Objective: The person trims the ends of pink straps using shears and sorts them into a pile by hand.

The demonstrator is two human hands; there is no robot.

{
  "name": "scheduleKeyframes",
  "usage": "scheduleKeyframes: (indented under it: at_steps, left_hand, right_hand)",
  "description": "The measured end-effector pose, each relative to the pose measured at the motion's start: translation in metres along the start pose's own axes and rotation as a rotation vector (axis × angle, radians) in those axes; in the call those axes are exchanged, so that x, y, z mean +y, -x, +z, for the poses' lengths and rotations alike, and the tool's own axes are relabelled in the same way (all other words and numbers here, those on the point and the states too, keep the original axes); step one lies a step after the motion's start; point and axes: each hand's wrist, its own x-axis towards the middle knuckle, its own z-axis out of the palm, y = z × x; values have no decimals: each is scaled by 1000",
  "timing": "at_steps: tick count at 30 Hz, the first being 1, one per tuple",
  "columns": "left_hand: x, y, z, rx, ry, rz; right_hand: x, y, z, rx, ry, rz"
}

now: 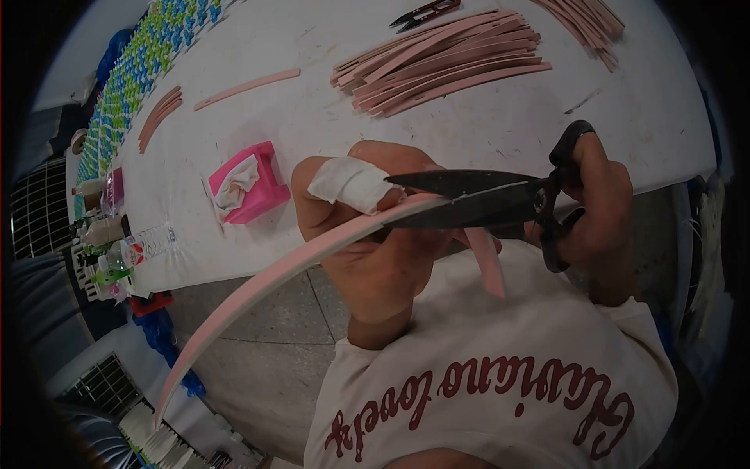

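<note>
My left hand (383, 266), with white tape around one finger, is closed on a long pink strip (258, 285). The strip curves down to the lower left, and a short pink piece (486, 262) hangs to the right of this hand. My right hand (601, 211) grips the handles of black scissors (500, 202). The scissors point left, their blades partly open around the strip beside my left fingers. Part of the strip is hidden behind the blades and fingers.
On the white table (312, 117) lie a large pile of pink strips (445, 62), a second pile (582, 27), a few loose strips (160, 117), small black snips (426, 13) and a pink box with tissue (269, 187). Bottles (152, 244) stand at the left edge.
</note>
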Motion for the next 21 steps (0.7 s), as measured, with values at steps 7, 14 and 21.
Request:
scheduleKeyframes:
  at_steps: [7,14,21]
  left_hand:
    - [-2,-3,5,-21,-36,3]
    - [-6,-4,8,-16,8,-36]
    - [-3,-1,9,57,-148,-41]
  right_hand:
    - [-1,-1,1,-138,-357,182]
    - [-25,-22,0,-157,-1118,710]
    - [-33,-44,6,-264,-1247,655]
